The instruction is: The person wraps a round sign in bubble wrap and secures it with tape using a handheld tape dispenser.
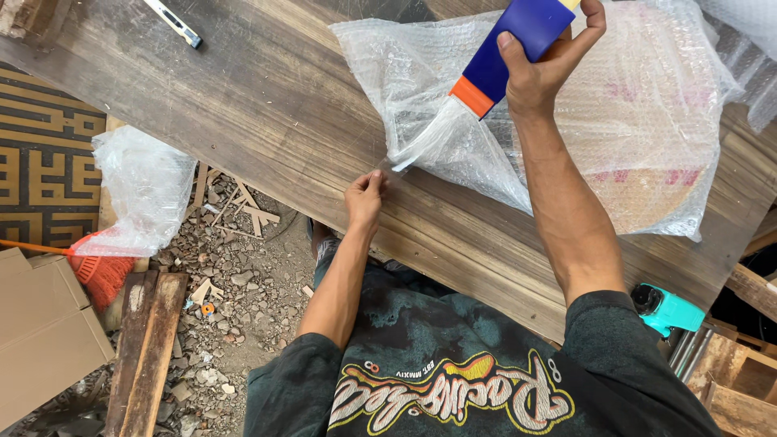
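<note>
Rough dark wooden planks [267, 121] run diagonally across the frame, with rubble and a red broom [93, 273] at lower left. My right hand [538, 65], at upper centre, is closed around a blue tape dispenser [518, 40], clear tape [429, 137] stretching down-left from it. My left hand [364, 198] at centre pinches the tape's end against the plank, just beside the bubble-wrapped round package [647, 129].

Rough, matt grainy wooden plank [267, 121], clear glossy bubble wrap [647, 121], smooth blue plastic tape dispenser [514, 40], crinkled plastic bag [142, 190]
</note>
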